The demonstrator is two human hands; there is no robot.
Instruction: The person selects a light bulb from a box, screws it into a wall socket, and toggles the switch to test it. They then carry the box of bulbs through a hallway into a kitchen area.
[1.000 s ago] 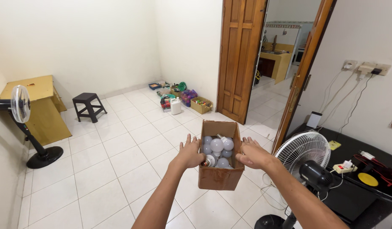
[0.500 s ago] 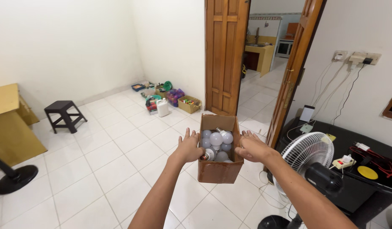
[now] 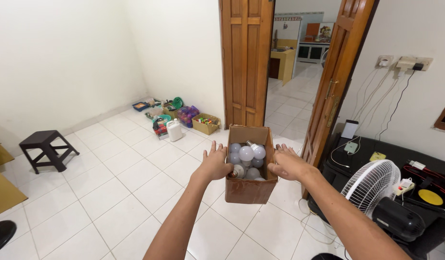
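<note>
I carry an open brown cardboard box [image 3: 249, 190] out in front of me at chest height. It is filled with several white light bulbs [image 3: 246, 153]. My left hand [image 3: 215, 163] presses flat against the box's left side, fingers spread. My right hand [image 3: 287, 162] presses against its right side in the same way. The box is squeezed between both palms, well above the white tiled floor.
A wooden double door [image 3: 245, 62] stands open ahead, leading to a tiled room. A white fan [image 3: 371, 185] stands on a black table [image 3: 424, 163] at the right. A dark stool [image 3: 45, 148] stands at the left; a white jug [image 3: 174, 130] and small boxes lie by the wall.
My view has swung left to right and moved nearer the doorway. The stool and floor clutter have shifted left in view. Both hands keep the same hold on the box.
</note>
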